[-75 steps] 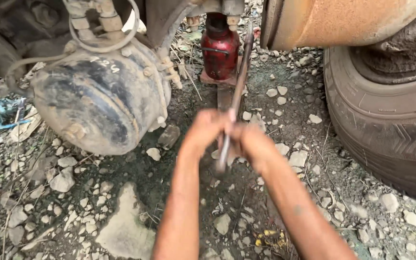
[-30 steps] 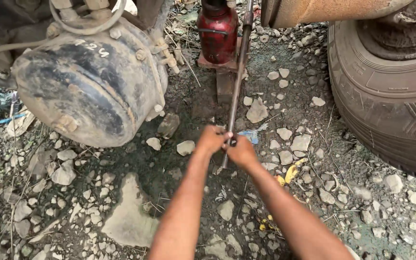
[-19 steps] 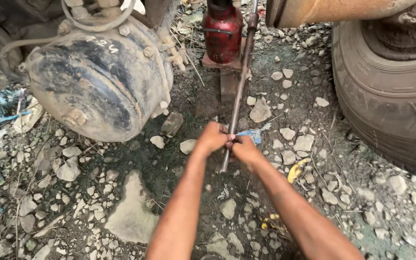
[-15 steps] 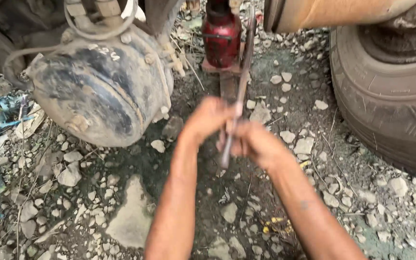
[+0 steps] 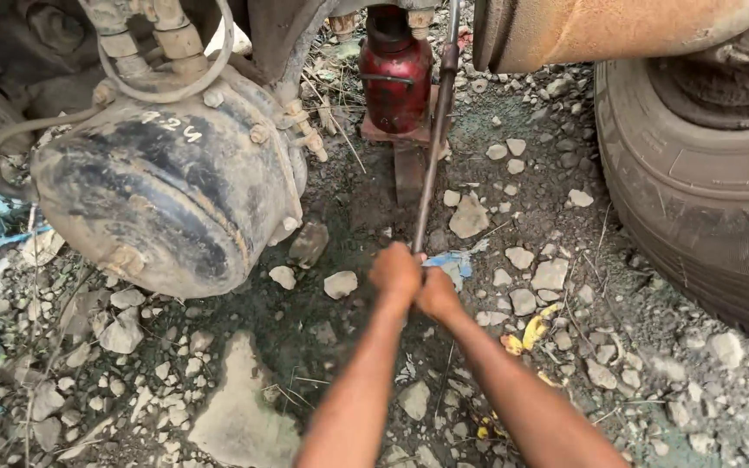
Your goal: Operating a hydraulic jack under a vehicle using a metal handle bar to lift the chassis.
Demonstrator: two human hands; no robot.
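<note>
Head view | left hand, right hand grip rod end

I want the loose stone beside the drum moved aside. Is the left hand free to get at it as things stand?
Probably not right away: the left hand grips the metal rod together with the right hand. The stone lies bare on the ground just left of it, nothing over it.

Two hands: left hand, right hand. One metal rod, one red bottle jack, one brake chamber, one tyre.
</note>
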